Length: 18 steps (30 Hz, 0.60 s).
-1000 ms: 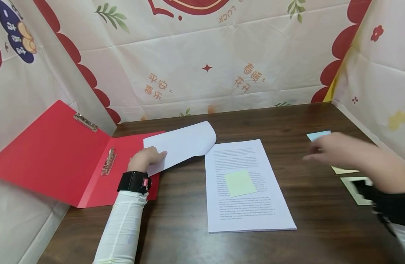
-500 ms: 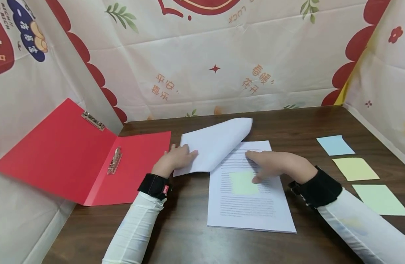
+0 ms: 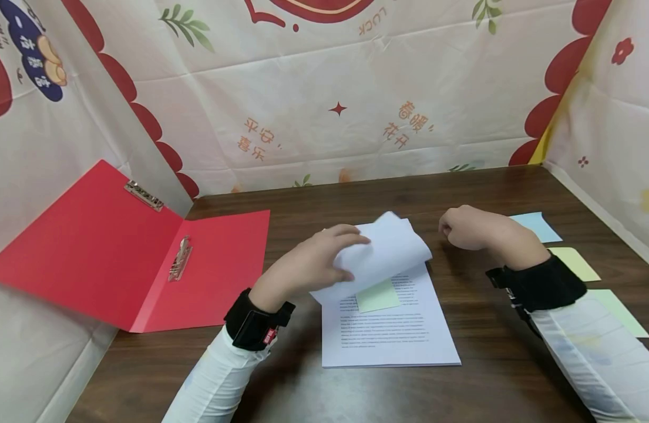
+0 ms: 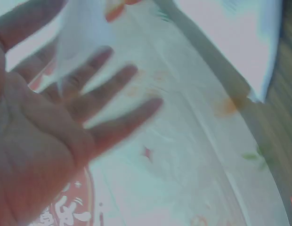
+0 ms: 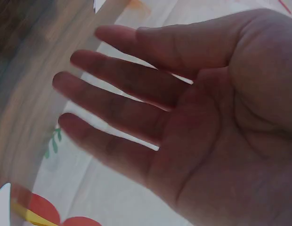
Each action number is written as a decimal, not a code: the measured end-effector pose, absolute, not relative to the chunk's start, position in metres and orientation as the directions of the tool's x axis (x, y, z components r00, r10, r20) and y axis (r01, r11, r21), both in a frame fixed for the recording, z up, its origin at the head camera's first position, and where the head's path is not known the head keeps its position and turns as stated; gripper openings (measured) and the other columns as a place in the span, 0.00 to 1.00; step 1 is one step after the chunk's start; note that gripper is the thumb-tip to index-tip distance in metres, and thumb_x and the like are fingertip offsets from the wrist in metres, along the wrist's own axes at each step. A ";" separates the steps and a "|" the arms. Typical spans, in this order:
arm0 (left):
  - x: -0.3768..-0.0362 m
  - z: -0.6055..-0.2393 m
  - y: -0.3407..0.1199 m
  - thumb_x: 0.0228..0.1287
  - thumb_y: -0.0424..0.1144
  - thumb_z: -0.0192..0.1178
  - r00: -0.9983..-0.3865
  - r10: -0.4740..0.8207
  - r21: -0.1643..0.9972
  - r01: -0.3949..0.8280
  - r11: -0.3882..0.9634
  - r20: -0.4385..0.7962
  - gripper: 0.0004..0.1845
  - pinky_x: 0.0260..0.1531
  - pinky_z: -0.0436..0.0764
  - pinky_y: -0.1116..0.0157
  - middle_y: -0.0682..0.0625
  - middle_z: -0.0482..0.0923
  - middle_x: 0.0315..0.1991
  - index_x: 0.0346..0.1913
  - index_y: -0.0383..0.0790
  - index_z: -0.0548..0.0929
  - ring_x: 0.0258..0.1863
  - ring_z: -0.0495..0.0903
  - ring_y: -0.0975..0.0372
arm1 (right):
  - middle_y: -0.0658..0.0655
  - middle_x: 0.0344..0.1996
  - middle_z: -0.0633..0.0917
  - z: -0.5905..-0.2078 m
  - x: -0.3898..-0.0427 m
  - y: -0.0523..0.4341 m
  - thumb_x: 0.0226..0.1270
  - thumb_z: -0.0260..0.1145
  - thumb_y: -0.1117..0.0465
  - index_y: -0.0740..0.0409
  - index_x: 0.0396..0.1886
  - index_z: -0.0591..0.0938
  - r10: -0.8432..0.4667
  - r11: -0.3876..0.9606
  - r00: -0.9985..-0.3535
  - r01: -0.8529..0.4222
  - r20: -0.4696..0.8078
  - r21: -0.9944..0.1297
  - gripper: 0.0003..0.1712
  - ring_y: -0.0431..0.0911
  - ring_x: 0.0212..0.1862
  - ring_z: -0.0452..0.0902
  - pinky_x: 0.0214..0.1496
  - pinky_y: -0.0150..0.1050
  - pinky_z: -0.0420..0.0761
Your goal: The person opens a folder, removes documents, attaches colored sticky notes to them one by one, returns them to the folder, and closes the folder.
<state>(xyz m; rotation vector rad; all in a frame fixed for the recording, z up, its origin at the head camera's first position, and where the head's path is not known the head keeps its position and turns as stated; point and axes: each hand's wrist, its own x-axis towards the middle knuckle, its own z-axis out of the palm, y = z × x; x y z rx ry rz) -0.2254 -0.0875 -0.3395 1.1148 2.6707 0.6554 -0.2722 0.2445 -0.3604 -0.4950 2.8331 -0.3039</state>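
In the head view my left hand (image 3: 319,258) reaches over a paper stack, its thumb and fingers apart at the edge of a curled white sheet (image 3: 382,252). The left wrist view is blurred but shows that hand (image 4: 66,103) with spread fingers. Under the curled sheet lies a stack of printed sheets (image 3: 379,338), with a pale green sticky note (image 3: 378,296) on its top page. My right hand (image 3: 472,229) hovers right of the stack, near a blue sticky note (image 3: 538,226). In the right wrist view the right hand (image 5: 183,108) holds nothing, its fingers loosely straight.
An opened red folder (image 3: 218,264) with metal clips (image 3: 180,258) lies at the left, one cover leaning on the cloth wall. At the right are a yellow sticky note (image 3: 577,263) and a green sticky note (image 3: 620,311). Printed cloth (image 3: 303,76) encloses the table.
My left hand has moved right from beside the folder, and the white sheet has shifted right over the printed stack. My right hand touched the top page, then moved off to the right.
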 end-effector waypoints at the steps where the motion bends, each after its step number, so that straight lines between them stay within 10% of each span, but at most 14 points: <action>1: -0.221 -0.336 -0.087 0.65 0.35 0.75 -0.668 0.743 0.475 0.661 0.580 0.022 0.34 0.70 0.80 0.55 0.48 0.70 0.78 0.74 0.48 0.77 0.77 0.71 0.55 | 0.61 0.37 0.84 -0.360 -0.273 0.245 0.75 0.55 0.70 0.71 0.51 0.85 -0.352 0.919 -0.913 -0.297 -0.205 -0.258 0.16 0.50 0.37 0.76 0.40 0.44 0.78; 6: -0.216 -0.334 -0.087 0.68 0.41 0.74 -0.607 0.794 0.640 0.603 0.476 -0.019 0.31 0.71 0.80 0.54 0.53 0.74 0.76 0.73 0.49 0.79 0.75 0.73 0.57 | 0.59 0.34 0.85 -0.365 -0.274 0.231 0.82 0.60 0.59 0.66 0.47 0.85 -0.326 0.915 -0.888 -0.209 -0.326 -0.345 0.14 0.48 0.34 0.81 0.36 0.41 0.86; 13: -0.246 -0.366 -0.091 0.81 0.49 0.58 -0.897 0.391 0.618 0.191 0.763 -0.206 0.28 0.47 0.91 0.57 0.39 0.77 0.71 0.76 0.41 0.74 0.54 0.87 0.51 | 0.61 0.28 0.83 -0.378 -0.266 0.215 0.81 0.62 0.56 0.72 0.50 0.79 -0.234 0.942 -0.867 -0.090 -0.440 -0.323 0.19 0.47 0.26 0.83 0.28 0.36 0.86; 18: -0.260 -0.389 -0.090 0.83 0.46 0.55 -0.948 0.192 0.667 -0.029 0.745 -0.255 0.31 0.32 0.92 0.58 0.33 0.76 0.68 0.79 0.33 0.66 0.50 0.89 0.49 | 0.61 0.27 0.83 -0.382 -0.263 0.210 0.82 0.60 0.55 0.71 0.52 0.79 -0.221 0.949 -0.859 -0.079 -0.462 -0.306 0.20 0.47 0.23 0.83 0.25 0.34 0.84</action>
